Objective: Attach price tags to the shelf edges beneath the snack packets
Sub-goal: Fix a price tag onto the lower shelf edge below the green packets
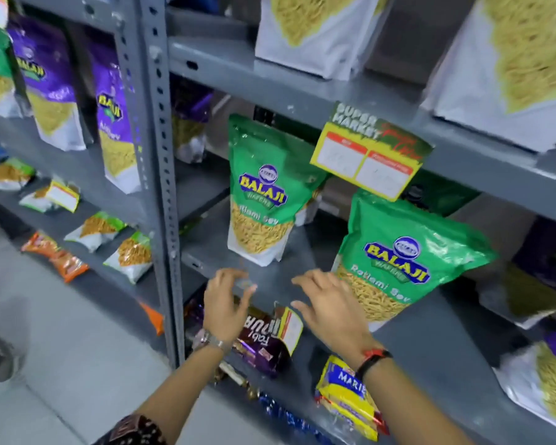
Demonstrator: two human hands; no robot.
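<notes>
A yellow and green price tag [369, 152] hangs from the edge of the upper grey shelf [302, 101]. Below it two green snack packets stand on the middle shelf: one to the left [264, 194], one to the right [398, 255]. My left hand [227, 305] and my right hand [329, 305] hover with fingers spread in front of the middle shelf edge [267, 284], between the two packets. Something small and pale seems to sit at my left fingertips; blur hides what it is. Another small price tag [291, 327] hangs just below, between my hands.
Purple snack packets [113, 114] fill the left bay beyond the perforated grey upright [162, 175]. Brown biscuit packs [260, 338] and a yellow Marie pack [350, 396] lie on the lower shelf. A small tag [63, 195] hangs on the left bay. Grey floor lies at lower left.
</notes>
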